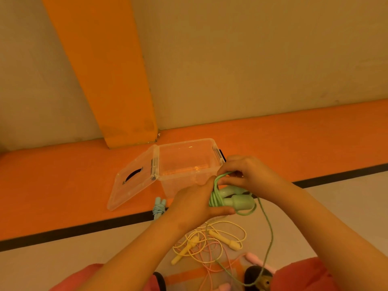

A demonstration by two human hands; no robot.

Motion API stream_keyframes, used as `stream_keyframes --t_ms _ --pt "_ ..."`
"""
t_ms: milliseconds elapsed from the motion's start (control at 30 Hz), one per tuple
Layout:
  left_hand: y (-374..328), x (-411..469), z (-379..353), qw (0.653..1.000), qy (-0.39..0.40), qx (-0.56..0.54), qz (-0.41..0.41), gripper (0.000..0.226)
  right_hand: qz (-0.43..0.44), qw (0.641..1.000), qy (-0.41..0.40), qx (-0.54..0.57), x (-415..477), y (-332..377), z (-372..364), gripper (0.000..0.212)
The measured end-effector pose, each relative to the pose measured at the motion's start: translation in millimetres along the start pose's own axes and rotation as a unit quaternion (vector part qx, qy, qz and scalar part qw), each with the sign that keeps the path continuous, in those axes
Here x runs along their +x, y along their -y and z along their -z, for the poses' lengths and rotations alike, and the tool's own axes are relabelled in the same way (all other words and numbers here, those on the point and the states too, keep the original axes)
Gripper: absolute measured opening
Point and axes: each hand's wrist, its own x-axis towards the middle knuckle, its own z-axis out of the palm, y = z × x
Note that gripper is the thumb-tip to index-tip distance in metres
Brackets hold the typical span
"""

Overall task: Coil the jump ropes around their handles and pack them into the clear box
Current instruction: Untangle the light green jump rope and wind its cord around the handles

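Observation:
My left hand (195, 203) grips the two handles of the green jump rope (237, 201), with several turns of cord wound round them. My right hand (244, 172) pinches the green cord just above the bundle; the loose end trails down toward my lap. The clear box (189, 164) stands open on the orange floor just beyond my hands, its lid (132, 179) folded out to the left. A coiled blue jump rope (159, 207) lies in front of the box. An uncoiled yellow jump rope (210, 240) and a pink jump rope (260, 262) lie tangled on the floor below my hands.
A black line (84, 228) divides the orange floor strip from the pale floor. An orange pillar (117, 91) rises against the wall behind the box. My knees in red fabric (315, 276) frame the bottom edge.

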Motion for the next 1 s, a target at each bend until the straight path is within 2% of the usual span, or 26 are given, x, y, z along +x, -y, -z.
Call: stream_keyframes --t_ms 67,167,267,367,433,533,667,733,833,1000 --pt "-1.3 -1.5 3.0 1.0 -0.007 0.018 -0.007 0.064 -0.016 1.0 0.011 0.005 -1.0 -1.8 1.3 0.017" --pt "-2.6 -4.5 12.7 0.997 -0.009 0.059 -0.038 0.036 -0.113 0.989 0.01 0.089 -4.0 -8.5 10.5 0.013" --pt "-8.0 -5.5 15.5 0.982 -0.045 0.149 -0.109 0.04 -0.19 0.962 0.064 0.186 -10.7 -15.3 23.4 0.019" --pt "-12.0 -7.9 10.7 0.974 -0.08 0.11 -0.181 0.039 -0.226 0.931 0.082 0.275 -19.1 -22.5 35.1 0.016" --pt "-13.9 -9.2 15.5 0.976 -0.126 0.059 -0.171 0.045 -0.239 0.917 0.049 0.316 -24.8 -30.2 40.6 0.01" --pt "-10.3 -10.2 24.0 0.979 -0.157 -0.028 -0.125 0.06 -0.227 0.908 0.006 0.353 -31.1 -39.2 43.3 0.023" --pt "0.8 -6.8 25.7 0.979 -0.16 -0.097 -0.085 0.063 -0.219 0.931 -0.027 0.292 -28.4 -34.3 40.1 0.011" --pt "4.7 -2.5 26.0 0.974 -0.176 -0.126 -0.069 0.051 -0.212 0.951 -0.043 0.22 -26.3 -35.4 35.9 0.011" --pt "9.5 2.0 28.8 0.958 -0.218 -0.183 -0.034 0.023 -0.223 0.963 -0.051 0.145 -25.4 -37.5 32.6 0.01" --pt "12.6 5.7 32.9 0.933 -0.266 -0.24 0.042 0.013 -0.261 0.963 0.038 0.054 -21.3 -29.9 25.6 0.01"
